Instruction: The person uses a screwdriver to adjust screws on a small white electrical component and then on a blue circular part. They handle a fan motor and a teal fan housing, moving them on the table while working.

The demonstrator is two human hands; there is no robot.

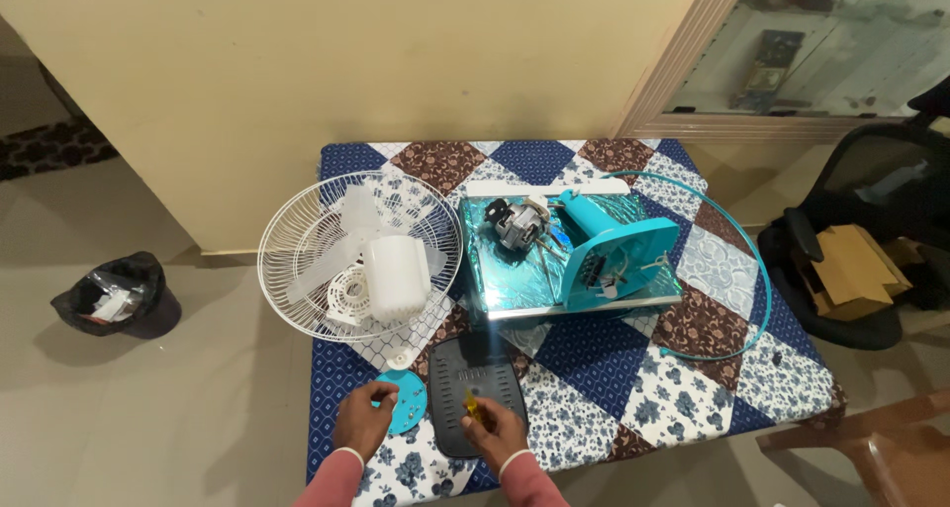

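Gripping a small yellow screwdriver (pixel 473 405), the right hand (pixel 497 432) rests on the dark panel (pixel 475 378) at the table's near edge; the left hand (pixel 363 420) pinches a teal disc (pixel 407 404) just left.

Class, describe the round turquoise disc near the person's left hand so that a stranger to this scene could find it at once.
Start at the patchwork table and go to its near edge, just below the white fan grille. There the left hand grips a flat round disc, beside a black panel that the right hand touches. It is the only small flat turquoise circle; the other turquoise parts are a thin hoop and a bulky fan body.
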